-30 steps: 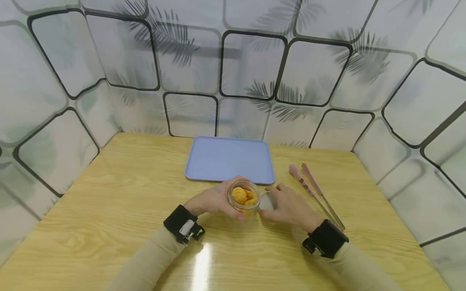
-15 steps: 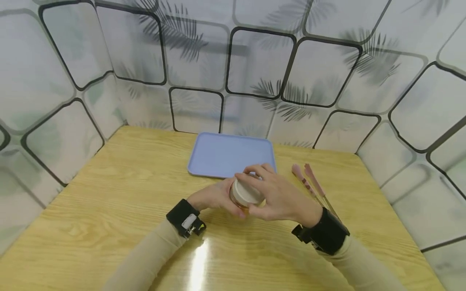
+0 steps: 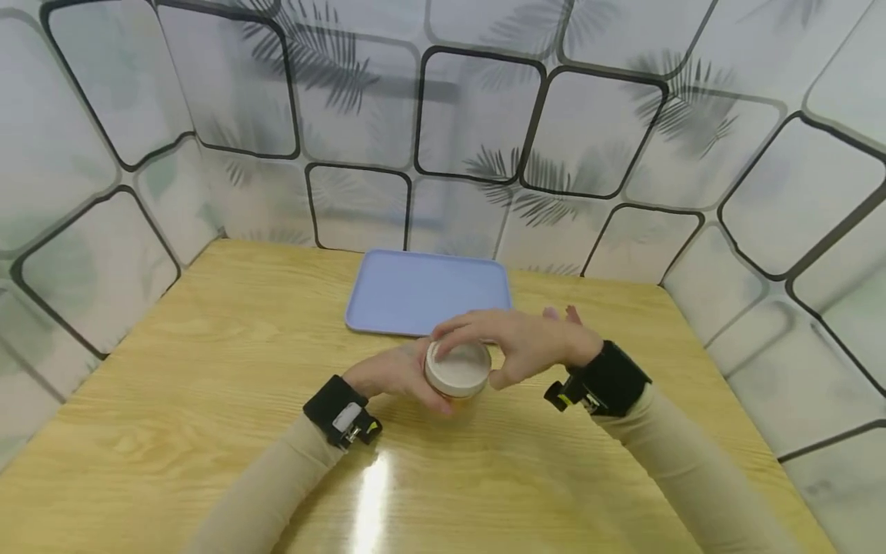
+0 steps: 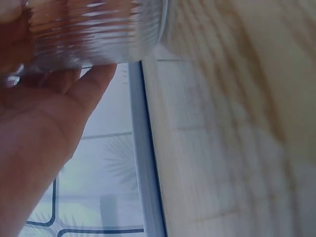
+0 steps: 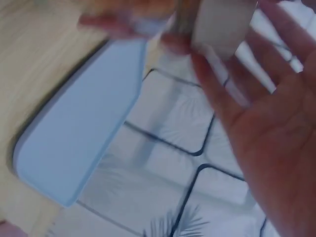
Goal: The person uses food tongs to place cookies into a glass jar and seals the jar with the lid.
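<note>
A clear ribbed jar (image 4: 98,34) stands on the table, with orange contents seen through its wall. Its off-white lid (image 3: 458,375) sits on the mouth and covers the pieces inside. My left hand (image 3: 393,373) grips the jar from the left, with the thumb along its near side. From the right, my right hand (image 3: 533,338) spans the lid, its fingers over the far edge and its thumb by the right rim. In the right wrist view the lid (image 5: 222,27) lies against the fingers, somewhat blurred.
A blue tray (image 3: 429,288) lies behind the jar, near the patterned curtain (image 3: 477,115). Pink-ended tongs (image 3: 573,314) rest at the right, mostly hidden behind my right hand and wrist. Wooden tabletop (image 3: 208,385) stretches to the left and front.
My right hand has brought the lid up from the table beside the jar and put it over the open mouth. Its grip has since loosened and shifted rightward. My left hand keeps holding the jar.
</note>
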A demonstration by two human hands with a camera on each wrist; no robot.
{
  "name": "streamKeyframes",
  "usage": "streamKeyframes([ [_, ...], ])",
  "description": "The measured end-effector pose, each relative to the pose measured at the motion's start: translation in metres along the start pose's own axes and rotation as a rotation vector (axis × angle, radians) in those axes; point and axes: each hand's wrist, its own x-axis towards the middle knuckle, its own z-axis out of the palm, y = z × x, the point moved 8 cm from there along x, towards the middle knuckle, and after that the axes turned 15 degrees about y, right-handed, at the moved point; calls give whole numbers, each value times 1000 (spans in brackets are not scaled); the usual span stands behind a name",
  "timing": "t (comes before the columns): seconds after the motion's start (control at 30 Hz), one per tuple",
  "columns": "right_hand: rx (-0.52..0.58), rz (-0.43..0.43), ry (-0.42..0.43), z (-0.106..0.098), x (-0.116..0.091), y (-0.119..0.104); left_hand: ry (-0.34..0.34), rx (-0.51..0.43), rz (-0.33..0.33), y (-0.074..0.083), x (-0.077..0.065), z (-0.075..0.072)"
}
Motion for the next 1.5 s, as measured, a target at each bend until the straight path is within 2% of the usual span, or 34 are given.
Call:
streamKeyframes([
  [0.07,27,28,-49,2,1,1,-16,-4,0,-2,-3,2],
  [0.13,-18,43,-58,7,1,-4,-35,-8,16,-3,-5,6],
  [0.33,-584,70,135,11,-3,-35,-82,-82,39,-1,-5,20],
  [0.4,-658,68,147,11,-3,-42,-86,-92,33,2,-4,21],
  [0.47,-597,30,101,11,-3,-44,-81,-71,38,4,-3,21],
  [0.67,-131,-21,-110,10,-1,-37,-57,-21,-41,1,-7,14],
  [0.73,-25,-44,-154,10,1,-34,-59,-17,-71,-2,-8,14],
  [0.87,112,-70,-218,14,2,-29,-97,-13,-70,-4,-8,19],
  [0.97,116,-74,-206,15,-2,-28,-137,-38,-54,-2,-7,25],
  [1.07,-33,-36,-85,13,-7,-29,-157,-64,-36,1,-7,28],
  [1.13,-227,16,48,12,-9,-31,-158,-85,-22,3,-7,28],
  [1.2,-472,65,190,13,-10,-34,-148,-92,-6,5,-6,28],
  [1.27,-698,128,316,17,-10,-36,-111,-86,10,6,-6,25],
  [1.33,-853,200,411,23,-9,-37,-61,-53,34,7,-5,22],
  [1.4,-928,268,473,28,-7,-37,-11,-21,54,8,-6,19],
  [1.5,-910,367,506,36,-2,-34,73,37,80,8,-11,13],
])
